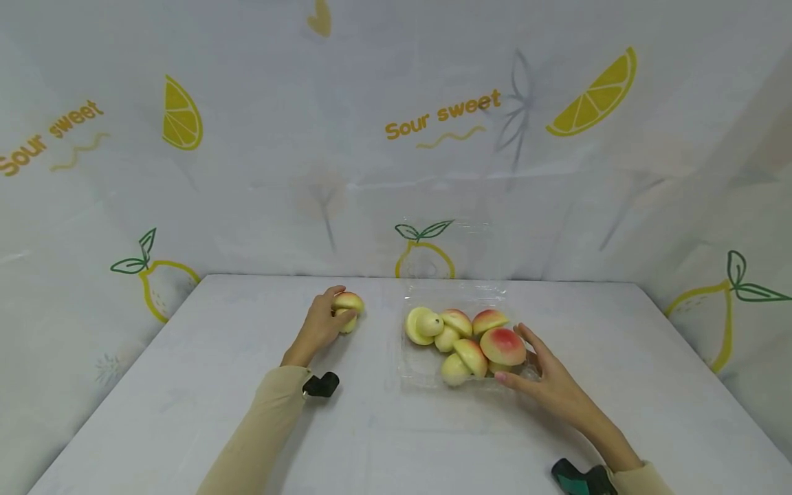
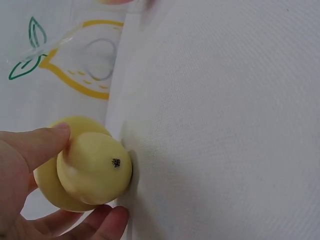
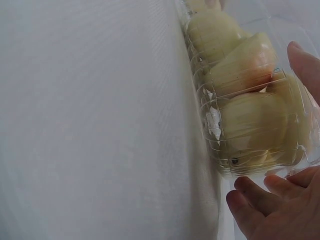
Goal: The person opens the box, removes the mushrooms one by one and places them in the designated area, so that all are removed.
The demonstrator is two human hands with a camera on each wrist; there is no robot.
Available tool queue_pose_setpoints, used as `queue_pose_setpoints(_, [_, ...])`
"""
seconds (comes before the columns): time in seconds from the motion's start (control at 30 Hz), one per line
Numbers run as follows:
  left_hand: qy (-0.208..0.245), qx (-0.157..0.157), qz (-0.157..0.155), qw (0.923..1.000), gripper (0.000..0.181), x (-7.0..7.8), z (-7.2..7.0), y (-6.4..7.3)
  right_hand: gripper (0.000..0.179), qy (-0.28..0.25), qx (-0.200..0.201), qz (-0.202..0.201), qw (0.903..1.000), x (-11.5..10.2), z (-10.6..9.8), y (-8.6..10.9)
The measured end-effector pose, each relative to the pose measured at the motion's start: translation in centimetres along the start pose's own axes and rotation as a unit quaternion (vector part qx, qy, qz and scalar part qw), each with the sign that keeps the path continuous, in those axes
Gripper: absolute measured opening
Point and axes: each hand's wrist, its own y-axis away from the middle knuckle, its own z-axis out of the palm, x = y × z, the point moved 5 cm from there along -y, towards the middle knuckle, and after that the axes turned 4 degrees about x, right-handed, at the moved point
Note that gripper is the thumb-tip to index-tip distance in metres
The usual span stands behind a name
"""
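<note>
My left hand (image 1: 320,320) grips a mushroom-shaped piece (image 2: 95,167) with a pale yellow stem and a yellow cap blushed red. The thumb presses on one side, with fingers curled beneath it. The piece sits upright at the table surface, left of a clear plastic container (image 1: 411,377). Several similar mushroom-shaped pieces (image 1: 502,346) lie inside the container, some tipped over. At the container's right end is my right hand (image 1: 553,388), thumb and fingers spread around the corner. In the right wrist view, its fingertips (image 3: 245,205) are right at the clear end wall.
The container's clear lid (image 1: 454,294) stands raised at the back, against the printed backdrop (image 1: 260,137). A white cloth (image 1: 371,447) covers the table. Dark wrist-worn devices (image 1: 321,385) are on both forearms.
</note>
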Motion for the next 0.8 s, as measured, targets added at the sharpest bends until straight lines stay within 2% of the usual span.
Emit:
queue_pose_setpoints(0.4, [-0.027,0.013,0.007,0.9995,0.057,0.0,-0.8,0.7,0.098,0.003,-0.002,0.003,1.0000,0.0,0.0,-0.1])
queue_pose_setpoints(0.57, [-0.019,0.016,0.005,0.9997,0.058,0.4,-1.3,1.3,0.098,0.003,-0.004,0.004,1.0000,0.0,0.1,0.0])
queue_pose_setpoints(0.67, [-0.013,0.020,0.011,0.9996,0.057,0.7,-1.5,1.5,0.099,0.004,-0.004,0.005,1.0000,0.0,0.0,0.0])
queue_pose_setpoints(0.8, [-0.002,0.032,0.036,0.9988,0.055,1.4,-1.8,1.8,0.099,0.005,0.000,0.003,1.0000,0.1,0.1,0.1])
